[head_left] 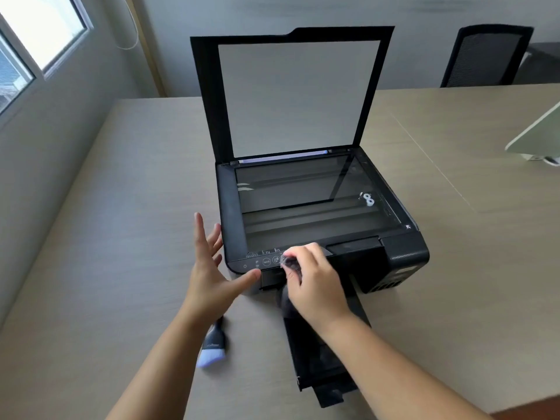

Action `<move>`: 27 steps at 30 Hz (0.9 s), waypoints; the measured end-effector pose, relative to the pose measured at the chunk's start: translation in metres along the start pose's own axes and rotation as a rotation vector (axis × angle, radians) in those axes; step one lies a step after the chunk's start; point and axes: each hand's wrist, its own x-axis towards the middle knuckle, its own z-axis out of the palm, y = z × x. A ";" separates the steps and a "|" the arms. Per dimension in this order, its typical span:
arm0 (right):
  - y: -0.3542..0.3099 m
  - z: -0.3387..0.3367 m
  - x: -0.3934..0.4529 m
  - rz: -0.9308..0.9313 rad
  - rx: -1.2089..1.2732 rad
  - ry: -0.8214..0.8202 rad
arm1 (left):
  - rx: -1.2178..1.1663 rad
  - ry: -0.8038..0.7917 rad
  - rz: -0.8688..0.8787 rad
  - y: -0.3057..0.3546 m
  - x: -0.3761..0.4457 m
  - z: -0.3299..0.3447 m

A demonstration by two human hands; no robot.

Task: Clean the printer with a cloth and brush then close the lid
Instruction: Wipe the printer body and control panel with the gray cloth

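A black printer [403,262] stands on the table with its scanner lid [297,95] raised upright and the glass [309,201] exposed. My right hand [315,283] grips a dark cloth [290,263] bunched against the front control panel. My left hand [209,268] is spread with straight fingers at the printer's front left corner, thumb touching the edge. A small brush [213,348] with a black handle and pale bristles lies on the table under my left forearm. The black output tray [318,365] is pulled out towards me.
The beige table [121,237] runs along a wall with a window [36,40] on the left. A black office chair [485,56] stands behind the table at the back right. A white device [536,137] leans at the right edge.
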 end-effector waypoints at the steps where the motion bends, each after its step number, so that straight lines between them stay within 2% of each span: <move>1: 0.001 -0.004 0.006 0.016 -0.028 0.013 | -0.020 -0.005 -0.014 -0.001 0.001 -0.005; 4: 0.005 -0.020 0.024 0.153 -0.110 0.012 | -0.029 -0.046 -0.038 -0.004 0.002 -0.015; 6: -0.003 -0.015 0.032 0.172 -0.141 -0.007 | -0.036 -0.074 -0.052 -0.006 0.002 -0.020; 8: -0.023 0.003 0.040 0.090 -0.133 -0.054 | -0.044 -0.114 -0.062 -0.006 0.003 -0.026; 12: -0.068 0.039 0.051 -0.094 -0.175 -0.293 | -0.037 -0.164 -0.069 -0.003 0.006 -0.032; 15: -0.067 0.027 0.061 -0.072 -0.265 -0.401 | -0.026 -0.191 -0.064 -0.003 0.009 -0.035; 19: -0.042 -0.003 0.071 0.137 -0.311 -0.403 | -0.025 -0.202 -0.072 -0.006 0.010 -0.037; 24: -0.085 0.036 0.072 -0.017 -0.192 -0.471 | -0.037 -0.189 -0.087 -0.010 0.014 -0.040; 27: -0.082 0.031 0.065 0.053 -0.091 -0.412 | -0.031 -0.203 -0.110 -0.012 0.017 -0.042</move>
